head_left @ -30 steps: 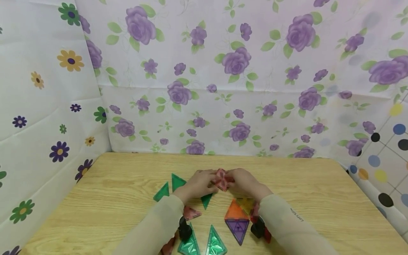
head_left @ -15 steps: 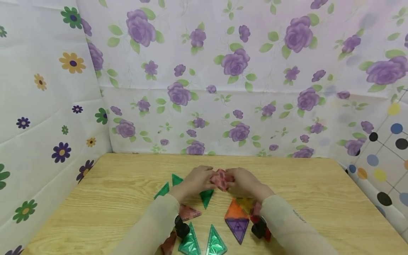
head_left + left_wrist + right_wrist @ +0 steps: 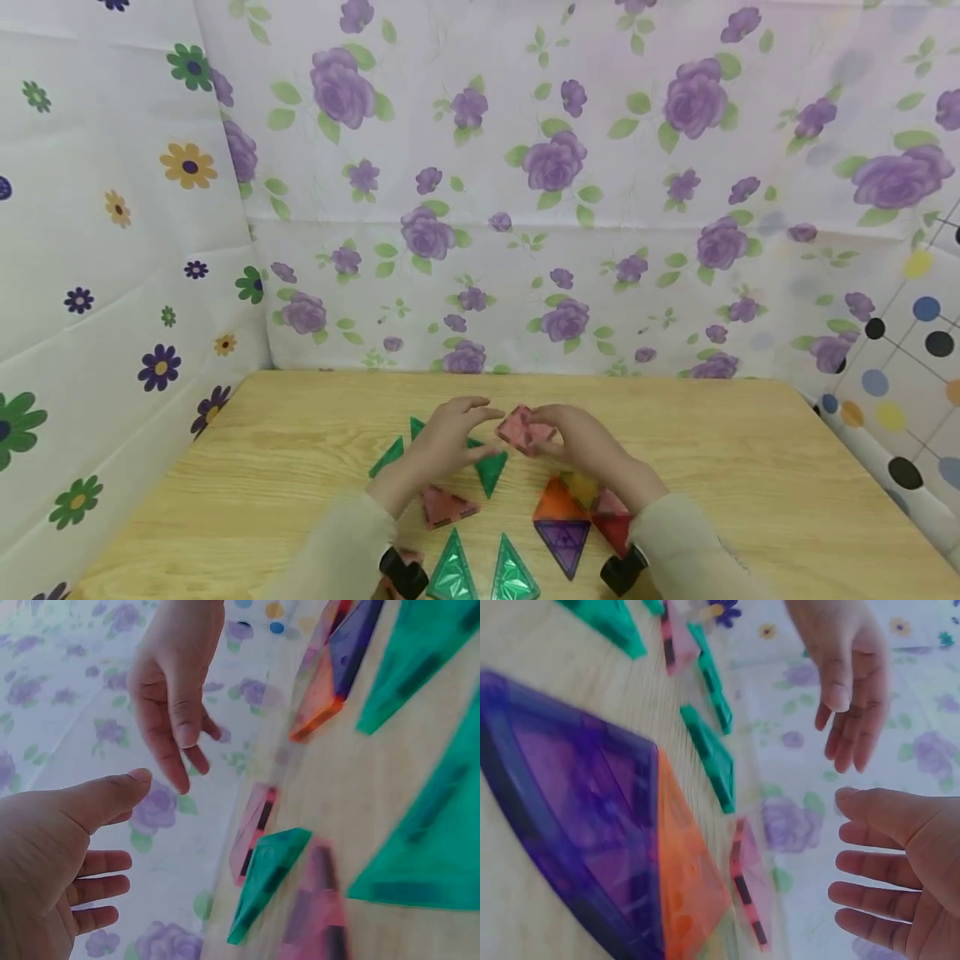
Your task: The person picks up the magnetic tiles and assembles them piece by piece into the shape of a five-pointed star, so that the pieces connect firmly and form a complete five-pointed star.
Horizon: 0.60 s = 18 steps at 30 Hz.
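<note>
Two pink translucent triangular tiles, side by side as a diamond (image 3: 516,427), lie flat on the table between my hands. My left hand (image 3: 444,442) hovers to their left, thumb and fingers spread with nothing in them. Close at their right is my right hand (image 3: 588,443); in the head view its thumb and index overlap the tiles. The right wrist view shows that hand's fingers apart and bare, above the pink tiles (image 3: 748,889). A green triangular tile (image 3: 491,471) lies just below the left fingertips. Under the right wrist sits a fan of joined orange (image 3: 558,502), yellow, pink and red tiles.
A purple tile (image 3: 564,543) adjoins the orange one. Two tall green tiles (image 3: 452,571) stand out near the front, a pink tile (image 3: 444,507) behind them. More green tiles (image 3: 388,457) lie left, partly behind the left hand. Flowered cloth (image 3: 555,208) walls the table's back.
Both hands gripped the pink tiles a second ago. My left hand has let go and drawn left, fingers spreading. The right fingers have loosened and shifted slightly right. The head view has tilted up slightly.
</note>
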Available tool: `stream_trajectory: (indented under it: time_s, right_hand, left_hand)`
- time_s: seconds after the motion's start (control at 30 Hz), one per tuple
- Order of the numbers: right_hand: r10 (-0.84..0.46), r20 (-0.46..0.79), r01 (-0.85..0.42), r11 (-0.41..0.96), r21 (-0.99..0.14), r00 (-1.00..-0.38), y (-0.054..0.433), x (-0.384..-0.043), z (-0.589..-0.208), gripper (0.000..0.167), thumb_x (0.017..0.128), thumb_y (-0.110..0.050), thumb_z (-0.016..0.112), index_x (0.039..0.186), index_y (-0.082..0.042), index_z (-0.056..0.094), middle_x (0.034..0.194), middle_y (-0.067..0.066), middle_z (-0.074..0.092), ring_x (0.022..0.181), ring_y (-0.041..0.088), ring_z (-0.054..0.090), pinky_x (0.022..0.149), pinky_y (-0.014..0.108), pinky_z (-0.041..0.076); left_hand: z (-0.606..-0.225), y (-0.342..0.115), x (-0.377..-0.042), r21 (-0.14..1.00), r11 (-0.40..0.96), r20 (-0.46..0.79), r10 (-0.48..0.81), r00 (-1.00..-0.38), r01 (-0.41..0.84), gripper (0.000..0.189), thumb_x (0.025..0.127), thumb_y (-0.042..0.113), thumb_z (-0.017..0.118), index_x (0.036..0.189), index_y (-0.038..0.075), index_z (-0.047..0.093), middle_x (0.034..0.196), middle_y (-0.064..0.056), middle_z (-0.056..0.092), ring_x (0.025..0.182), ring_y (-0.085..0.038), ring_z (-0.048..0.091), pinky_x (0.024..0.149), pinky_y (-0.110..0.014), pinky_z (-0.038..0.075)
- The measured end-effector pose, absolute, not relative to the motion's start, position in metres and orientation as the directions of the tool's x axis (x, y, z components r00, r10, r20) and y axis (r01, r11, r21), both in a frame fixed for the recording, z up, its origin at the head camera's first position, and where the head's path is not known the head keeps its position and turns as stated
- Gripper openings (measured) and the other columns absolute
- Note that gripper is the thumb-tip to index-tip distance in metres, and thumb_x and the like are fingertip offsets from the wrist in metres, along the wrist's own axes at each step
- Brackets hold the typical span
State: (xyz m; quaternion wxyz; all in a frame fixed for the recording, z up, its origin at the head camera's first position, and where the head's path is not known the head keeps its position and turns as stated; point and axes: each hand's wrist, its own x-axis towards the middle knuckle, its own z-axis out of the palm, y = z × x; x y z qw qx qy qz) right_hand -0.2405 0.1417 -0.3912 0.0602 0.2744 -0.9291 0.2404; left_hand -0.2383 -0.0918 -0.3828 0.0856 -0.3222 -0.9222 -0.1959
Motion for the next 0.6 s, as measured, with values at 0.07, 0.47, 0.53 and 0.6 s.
stream_trajectory:
  time_s: [0.07, 0.47, 0.53, 0.6]
  right_hand:
    - [-0.469, 0.255, -0.534, 0.726, -0.433, -0.845, 0.141, -0.234, -0.392, 0.039, 0.086, -0.020, 0.072, 0.121, -0.003, 0.065, 0.121, 0.014, 0.067, 0.113, 0.033, 0.062, 0.096, 0.051, 0.049]
    - [-0.404, 0.274, -0.488, 0.703, -0.518, -0.873, 0.140, -0.210, -0.401, 0.046, 0.089, -0.025, 0.069, 0.130, -0.008, 0.060, 0.129, 0.009, 0.063, 0.115, 0.028, 0.061, 0.086, 0.041, 0.055]
    - [-0.417, 0.294, -0.510, 0.687, -0.518, -0.860, 0.138, -0.209, -0.404, 0.045, 0.088, -0.024, 0.070, 0.128, -0.006, 0.060, 0.126, 0.011, 0.064, 0.112, 0.029, 0.062, 0.084, 0.041, 0.055]
    - [-0.436, 0.313, -0.536, 0.672, -0.510, -0.844, 0.135, -0.209, -0.405, 0.044, 0.088, -0.023, 0.070, 0.127, -0.005, 0.061, 0.125, 0.011, 0.064, 0.110, 0.029, 0.063, 0.082, 0.040, 0.056]
  left_hand:
    - [-0.386, -0.094, -0.230, 0.288, 0.717, 0.311, 0.556, -0.771, 0.634, 0.048, 0.086, 0.035, 0.071, 0.129, 0.016, 0.061, 0.137, -0.016, 0.054, 0.126, -0.037, 0.050, 0.103, -0.055, 0.042]
    - [-0.401, -0.103, -0.193, 0.331, 0.745, 0.407, 0.442, -0.800, 0.580, 0.048, 0.078, 0.032, 0.080, 0.120, 0.016, 0.065, 0.126, -0.011, 0.061, 0.117, -0.033, 0.057, 0.095, -0.054, 0.047]
    - [-0.404, -0.105, -0.189, 0.326, 0.747, 0.434, 0.427, -0.794, 0.580, 0.048, 0.076, 0.031, 0.081, 0.118, 0.015, 0.066, 0.125, -0.011, 0.062, 0.116, -0.034, 0.057, 0.095, -0.056, 0.046]
    - [-0.407, -0.108, -0.187, 0.328, 0.747, 0.444, 0.418, -0.792, 0.579, 0.048, 0.074, 0.031, 0.083, 0.117, 0.015, 0.067, 0.124, -0.012, 0.062, 0.116, -0.035, 0.056, 0.096, -0.058, 0.045]
